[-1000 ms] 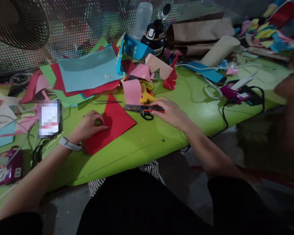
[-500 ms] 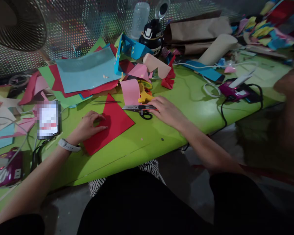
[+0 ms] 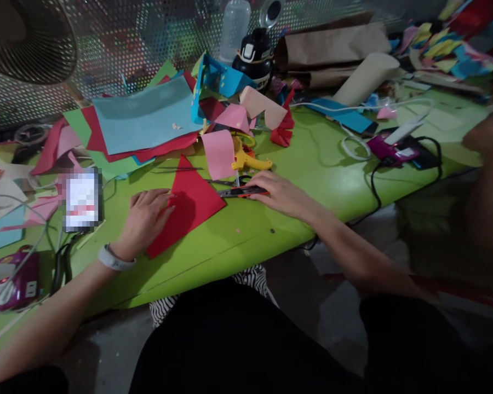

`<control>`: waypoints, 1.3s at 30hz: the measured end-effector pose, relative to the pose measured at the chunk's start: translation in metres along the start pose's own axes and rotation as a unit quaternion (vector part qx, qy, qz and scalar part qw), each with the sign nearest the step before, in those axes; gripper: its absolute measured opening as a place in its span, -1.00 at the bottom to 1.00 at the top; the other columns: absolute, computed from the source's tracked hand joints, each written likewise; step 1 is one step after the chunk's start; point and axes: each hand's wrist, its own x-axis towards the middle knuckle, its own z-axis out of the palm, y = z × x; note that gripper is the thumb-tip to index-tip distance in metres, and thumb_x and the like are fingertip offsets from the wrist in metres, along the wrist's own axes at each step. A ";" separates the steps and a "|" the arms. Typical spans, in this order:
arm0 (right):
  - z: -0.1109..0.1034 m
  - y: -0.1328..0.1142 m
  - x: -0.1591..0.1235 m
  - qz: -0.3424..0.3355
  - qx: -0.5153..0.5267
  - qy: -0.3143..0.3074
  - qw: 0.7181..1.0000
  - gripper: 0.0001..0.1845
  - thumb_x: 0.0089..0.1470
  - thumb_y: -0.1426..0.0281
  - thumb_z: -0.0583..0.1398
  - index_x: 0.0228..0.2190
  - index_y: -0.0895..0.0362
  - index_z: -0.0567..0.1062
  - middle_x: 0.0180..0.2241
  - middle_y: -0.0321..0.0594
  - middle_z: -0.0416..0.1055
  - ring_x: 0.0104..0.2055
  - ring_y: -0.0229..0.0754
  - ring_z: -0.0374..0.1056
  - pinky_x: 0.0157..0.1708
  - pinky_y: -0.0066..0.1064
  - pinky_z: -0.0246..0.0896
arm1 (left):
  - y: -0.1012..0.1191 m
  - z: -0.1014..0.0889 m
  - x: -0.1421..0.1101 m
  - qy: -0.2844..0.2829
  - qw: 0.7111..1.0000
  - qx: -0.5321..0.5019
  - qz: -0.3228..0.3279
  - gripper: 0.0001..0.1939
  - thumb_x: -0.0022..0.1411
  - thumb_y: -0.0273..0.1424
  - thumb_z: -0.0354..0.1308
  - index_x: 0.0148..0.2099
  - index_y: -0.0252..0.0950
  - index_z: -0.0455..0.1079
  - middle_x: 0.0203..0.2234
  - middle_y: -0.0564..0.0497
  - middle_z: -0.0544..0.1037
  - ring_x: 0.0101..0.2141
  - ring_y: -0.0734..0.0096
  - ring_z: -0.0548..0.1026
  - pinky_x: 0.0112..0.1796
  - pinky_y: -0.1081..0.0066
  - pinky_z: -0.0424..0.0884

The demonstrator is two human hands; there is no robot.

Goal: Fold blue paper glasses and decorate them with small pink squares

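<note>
My right hand (image 3: 277,190) grips a box cutter (image 3: 243,191) with a black-and-red handle, its tip pointing left at the right edge of a folded red paper (image 3: 189,203). On the left side of that paper rests my left hand (image 3: 150,213), fingers stretched out and holding nothing. Just beyond the cutter lie black-handled scissors (image 3: 222,181), partly covered by it. A yellow-handled tool (image 3: 252,160) sits behind my right hand, next to a curled pink paper strip (image 3: 219,154). Thin metal tweezers (image 3: 176,169) reach behind the red paper's upper corner.
Stacked coloured sheets (image 3: 148,117) lie at the back, before a black bottle (image 3: 254,60). A phone (image 3: 81,200) is left of my left hand. Purple corded devices (image 3: 388,149) stand at both sides. A fan (image 3: 28,41) is at upper left; another person's arm (image 3: 488,164) shows at right.
My right hand has brought the box cutter slightly nearer to me, its tip now at the red paper's edge. My left hand's fingers have shifted and straightened on the paper.
</note>
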 end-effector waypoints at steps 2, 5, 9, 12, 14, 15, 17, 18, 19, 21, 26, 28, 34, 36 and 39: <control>0.003 -0.005 0.000 -0.004 0.001 0.003 1.000 -0.77 0.25 0.34 0.14 -0.08 0.06 0.49 -0.07 -0.05 0.42 0.07 0.06 0.35 0.10 0.01 0.30 | 0.013 0.008 -0.016 -0.015 0.999 0.018 0.047 -0.53 0.44 -0.18 -0.08 0.30 -0.19 0.25 0.28 -0.16 0.32 0.26 0.04 0.26 0.27 -0.02 0.02; 0.007 -0.013 -0.001 -0.009 -0.008 0.008 1.000 -0.77 0.25 0.35 0.14 -0.09 0.07 0.50 -0.10 -0.05 0.43 0.00 0.04 0.38 0.06 0.00 0.33 | 0.021 0.016 -0.033 -0.077 0.990 0.035 0.114 -0.35 0.42 -0.05 -0.06 0.45 -0.08 -0.04 0.41 -0.07 0.05 0.39 0.07 -0.01 0.33 -0.04 -0.23; 0.007 -0.018 -0.009 -0.018 -0.007 -0.009 1.000 -0.76 0.27 0.37 0.11 -0.07 0.09 0.49 -0.09 -0.04 0.42 -0.01 0.02 0.39 0.03 -0.04 0.35 | 0.013 0.013 -0.035 -0.131 0.979 0.029 0.155 -0.22 0.38 0.06 -0.08 0.48 -0.15 -0.17 0.44 -0.12 -0.10 0.40 0.10 -0.11 0.35 0.02 -0.27; 0.006 -0.016 -0.016 -0.024 0.007 -0.017 1.000 -0.76 0.29 0.34 0.10 -0.07 0.09 0.48 -0.09 -0.04 0.43 -0.01 0.00 0.39 0.02 -0.08 0.36 | 0.006 0.009 -0.031 -0.133 0.978 0.025 0.161 -0.21 0.36 0.08 -0.07 0.48 -0.17 -0.11 0.44 -0.12 -0.12 0.41 0.06 -0.13 0.35 0.01 -0.29; 0.006 -0.014 -0.019 -0.024 0.012 -0.012 1.000 -0.76 0.29 0.32 0.10 -0.08 0.08 0.49 -0.09 -0.05 0.44 0.00 0.00 0.39 0.04 -0.08 0.35 | 0.004 0.009 -0.030 -0.129 0.977 0.016 0.170 -0.19 0.35 0.09 -0.05 0.48 -0.17 -0.11 0.44 -0.12 -0.10 0.40 0.06 -0.11 0.35 0.03 -0.28; 0.007 -0.013 -0.019 -0.023 0.012 -0.011 1.000 -0.76 0.29 0.31 0.11 -0.08 0.07 0.50 -0.08 -0.06 0.44 0.01 0.00 0.39 0.05 -0.07 0.34 | 0.004 0.010 -0.030 -0.129 0.976 0.012 0.175 -0.18 0.35 0.09 -0.04 0.48 -0.16 -0.13 0.44 -0.12 -0.10 0.40 0.07 -0.10 0.35 0.04 -0.27; 0.008 -0.012 -0.020 -0.020 0.010 -0.013 1.000 -0.75 0.28 0.31 0.11 -0.07 0.04 0.51 -0.07 -0.08 0.45 0.01 0.00 0.39 0.05 -0.05 0.34 | 0.004 0.013 -0.030 -0.130 0.975 0.005 0.181 -0.17 0.35 0.09 -0.03 0.49 -0.14 -0.18 0.44 -0.10 -0.10 0.40 0.11 -0.08 0.35 0.05 -0.26; 0.009 -0.011 -0.019 -0.020 0.009 -0.014 1.000 -0.74 0.28 0.31 0.11 -0.06 0.02 0.51 -0.07 -0.09 0.45 0.01 0.00 0.39 0.05 -0.04 0.33 | 0.004 0.014 -0.030 -0.132 0.975 0.004 0.181 -0.17 0.35 0.08 -0.03 0.49 -0.12 -0.20 0.44 -0.09 -0.11 0.40 0.12 -0.07 0.35 0.05 -0.26; 0.010 -0.011 -0.019 -0.021 0.009 -0.015 1.000 -0.74 0.28 0.31 0.11 -0.06 0.02 0.52 -0.07 -0.09 0.46 0.01 0.00 0.39 0.05 -0.03 0.33 | 0.003 0.015 -0.031 -0.132 0.975 0.003 0.180 -0.17 0.34 0.08 -0.02 0.49 -0.10 -0.21 0.44 -0.07 -0.12 0.40 0.13 -0.07 0.35 0.05 -0.26; 0.011 -0.010 -0.018 -0.023 0.009 -0.012 1.000 -0.73 0.28 0.31 0.11 -0.05 0.01 0.52 -0.07 -0.10 0.46 0.01 -0.01 0.38 0.06 -0.04 0.33 | 0.003 0.016 -0.031 -0.132 0.975 0.002 0.179 -0.17 0.34 0.07 -0.01 0.49 -0.07 -0.22 0.44 -0.05 -0.13 0.40 0.12 -0.08 0.35 0.05 -0.27; 0.013 -0.004 -0.021 -0.048 0.019 0.010 0.999 -0.73 0.29 0.33 0.11 -0.05 0.04 0.54 -0.09 -0.10 0.48 -0.01 -0.02 0.39 0.05 -0.07 0.34 | 0.003 0.017 -0.031 -0.123 0.975 0.010 0.186 -0.17 0.35 0.06 -0.01 0.49 -0.10 -0.21 0.44 -0.08 -0.11 0.40 0.12 -0.09 0.35 0.07 -0.29; 0.012 -0.003 -0.024 -0.054 0.026 0.011 0.998 -0.72 0.29 0.34 0.11 -0.05 0.04 0.55 -0.10 -0.09 0.48 -0.02 -0.02 0.40 0.03 -0.07 0.35 | 0.003 0.017 -0.031 -0.121 0.974 0.016 0.189 -0.17 0.35 0.06 -0.01 0.49 -0.13 -0.20 0.44 -0.10 -0.11 0.40 0.12 -0.10 0.35 0.07 -0.29; 0.015 -0.009 -0.028 -0.058 0.017 0.034 0.998 -0.74 0.30 0.32 0.13 -0.07 0.04 0.56 -0.13 -0.10 0.49 -0.05 -0.05 0.41 -0.02 -0.11 0.39 | 0.006 0.015 -0.030 -0.133 0.976 0.009 0.173 -0.17 0.34 0.08 -0.01 0.49 -0.10 -0.19 0.44 -0.07 -0.10 0.40 0.14 -0.09 0.35 0.09 -0.29; 0.018 -0.014 -0.027 -0.059 0.010 0.039 0.997 -0.74 0.29 0.33 0.13 -0.07 0.05 0.57 -0.13 -0.09 0.50 -0.05 -0.05 0.41 -0.02 -0.10 0.40 | 0.006 0.015 -0.030 -0.130 0.976 0.005 0.173 -0.15 0.34 0.09 -0.02 0.49 -0.11 -0.23 0.44 -0.07 -0.10 0.40 0.14 -0.08 0.35 0.10 -0.29; 0.020 -0.018 -0.028 -0.073 0.003 0.044 0.996 -0.74 0.29 0.36 0.14 -0.06 0.08 0.57 -0.13 -0.07 0.50 -0.07 -0.05 0.42 -0.04 -0.11 0.41 | 0.006 0.016 -0.031 -0.122 0.975 0.014 0.184 -0.13 0.35 0.11 -0.06 0.50 -0.16 -0.28 0.43 -0.11 -0.09 0.40 0.13 -0.07 0.35 0.09 -0.28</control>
